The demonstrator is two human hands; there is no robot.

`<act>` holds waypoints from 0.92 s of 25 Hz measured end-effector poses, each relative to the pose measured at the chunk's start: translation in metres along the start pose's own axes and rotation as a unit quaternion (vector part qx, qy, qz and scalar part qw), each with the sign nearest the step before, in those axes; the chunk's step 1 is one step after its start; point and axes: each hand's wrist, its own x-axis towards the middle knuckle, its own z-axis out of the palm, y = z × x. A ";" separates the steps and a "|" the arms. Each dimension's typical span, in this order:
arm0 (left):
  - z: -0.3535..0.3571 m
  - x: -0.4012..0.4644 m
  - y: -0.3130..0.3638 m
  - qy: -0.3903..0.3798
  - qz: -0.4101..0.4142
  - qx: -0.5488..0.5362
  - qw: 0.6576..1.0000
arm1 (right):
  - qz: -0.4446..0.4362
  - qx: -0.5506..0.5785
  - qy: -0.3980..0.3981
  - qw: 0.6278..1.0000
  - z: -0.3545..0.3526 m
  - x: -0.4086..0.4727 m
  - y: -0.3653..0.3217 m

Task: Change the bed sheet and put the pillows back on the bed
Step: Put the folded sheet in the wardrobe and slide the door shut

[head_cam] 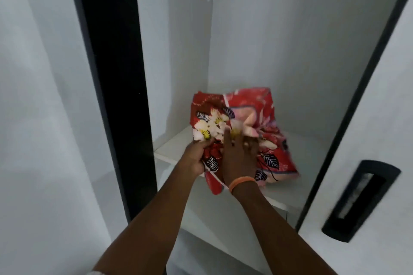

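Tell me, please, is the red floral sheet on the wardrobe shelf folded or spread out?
Folded, loosely: the red floral sheet sits bunched in a compact bundle on the shelf.

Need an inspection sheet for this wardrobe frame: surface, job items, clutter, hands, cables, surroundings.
Surface: white wardrobe shelf, with a lower shelf beneath it.
Job's things: red floral bed sheet, bundled loosely, lying on the wardrobe shelf with its front part overhanging the edge. No pillows or bed in view.
Clutter: nothing seen.
Hands: left hand grips the sheet's front left part, fingers curled into the fabric. Right hand lies on top of the bundle, blurred; grip cannot be told. Orange wristband on the right wrist.
Cables: nothing seen.
Surroundings: white wardrobe interior, black frame post on the left, white door with black recessed handle on the right.
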 end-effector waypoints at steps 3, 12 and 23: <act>-0.002 0.034 -0.018 0.150 0.052 0.226 0.961 | 0.058 0.104 -0.156 0.981 0.038 0.000 0.033; 0.004 0.052 -0.024 0.379 0.205 0.547 0.718 | 0.005 0.148 -0.148 0.978 0.071 0.039 0.020; -0.047 0.070 -0.033 0.213 0.164 0.789 0.553 | 0.075 0.021 -0.103 0.992 0.092 0.053 0.028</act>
